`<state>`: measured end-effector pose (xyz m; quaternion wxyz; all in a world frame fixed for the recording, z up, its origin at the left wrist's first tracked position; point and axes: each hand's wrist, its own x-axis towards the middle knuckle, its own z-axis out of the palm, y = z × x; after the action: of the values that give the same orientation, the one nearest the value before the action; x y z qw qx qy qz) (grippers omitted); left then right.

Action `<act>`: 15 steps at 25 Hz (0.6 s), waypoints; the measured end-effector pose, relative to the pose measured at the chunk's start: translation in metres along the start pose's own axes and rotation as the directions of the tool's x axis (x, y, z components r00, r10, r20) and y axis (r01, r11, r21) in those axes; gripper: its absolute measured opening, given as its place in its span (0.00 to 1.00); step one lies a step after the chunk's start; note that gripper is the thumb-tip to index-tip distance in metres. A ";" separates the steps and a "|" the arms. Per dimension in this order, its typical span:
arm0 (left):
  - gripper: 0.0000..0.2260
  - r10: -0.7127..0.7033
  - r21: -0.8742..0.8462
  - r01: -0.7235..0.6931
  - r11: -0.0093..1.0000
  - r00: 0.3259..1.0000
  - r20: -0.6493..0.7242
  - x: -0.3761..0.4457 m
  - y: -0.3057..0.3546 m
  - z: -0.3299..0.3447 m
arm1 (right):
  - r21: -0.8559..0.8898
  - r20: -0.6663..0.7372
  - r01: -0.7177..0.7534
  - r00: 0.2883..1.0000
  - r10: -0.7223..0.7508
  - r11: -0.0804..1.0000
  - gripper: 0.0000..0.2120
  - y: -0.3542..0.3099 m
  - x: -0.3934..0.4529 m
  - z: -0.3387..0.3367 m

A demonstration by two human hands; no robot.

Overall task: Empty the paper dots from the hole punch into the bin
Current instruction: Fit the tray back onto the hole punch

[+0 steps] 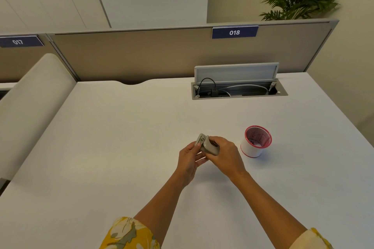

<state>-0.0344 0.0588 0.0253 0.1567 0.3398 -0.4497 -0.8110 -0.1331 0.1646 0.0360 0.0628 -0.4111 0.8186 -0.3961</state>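
A small grey hole punch (206, 145) is held above the white desk (121, 137), near its middle. My left hand (189, 160) grips its left end with thumb and fingers. My right hand (224, 154) wraps around its right side from above. The punch is tilted, with a dark part showing under my right fingers. The bin (255, 141), a small round white cup with a red mesh rim, stands upright on the desk just right of my right hand, apart from it. I cannot tell whether paper dots lie inside it.
An open cable hatch (237, 87) with its lid raised and cords inside sits at the desk's back right. A beige partition (162, 52) with the label 018 runs along the far edge. A padded divider (34, 97) borders the left side.
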 end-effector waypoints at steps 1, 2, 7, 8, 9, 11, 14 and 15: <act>0.13 -0.011 0.007 0.011 1.000 1.000 -0.010 0.001 0.002 -0.001 | -0.025 0.024 0.035 0.999 -0.035 0.999 0.24 0.002 -0.001 0.000; 0.15 -0.027 0.029 0.028 0.999 0.999 -0.016 0.002 0.005 -0.003 | -0.053 0.050 0.075 0.996 -0.072 0.996 0.24 0.004 -0.001 0.000; 0.16 -0.019 0.262 -0.003 0.965 0.996 0.082 0.009 0.019 -0.014 | -0.125 0.081 0.241 0.969 -0.232 0.963 0.26 0.010 -0.008 0.002; 0.16 -0.018 0.279 -0.011 0.960 0.995 0.102 0.010 0.020 -0.016 | -0.138 0.079 0.249 0.967 -0.240 0.959 0.26 0.011 -0.009 0.003; 0.15 -0.018 0.292 -0.018 0.956 0.993 0.119 0.010 0.021 -0.017 | -0.151 0.083 0.253 0.967 -0.242 0.956 0.26 0.011 -0.008 0.003; 0.14 -0.018 0.309 -0.025 0.951 0.990 0.138 0.011 0.023 -0.018 | -0.178 0.094 0.261 0.964 -0.247 0.949 0.26 0.014 -0.007 0.003; 0.15 -0.003 0.311 -0.039 0.950 0.991 0.134 0.012 0.022 -0.017 | -0.207 0.096 0.282 0.959 -0.267 0.937 0.27 0.017 -0.007 0.003; 0.15 0.005 0.306 -0.043 0.951 0.992 0.124 0.012 0.021 -0.017 | -0.218 0.092 0.289 0.957 -0.276 0.932 0.28 0.016 -0.006 0.004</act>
<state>-0.0327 0.0295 0.0319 0.0842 0.3046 -0.5833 -0.7482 -0.1372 0.1725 0.0207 -0.0180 -0.5408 0.7888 -0.2914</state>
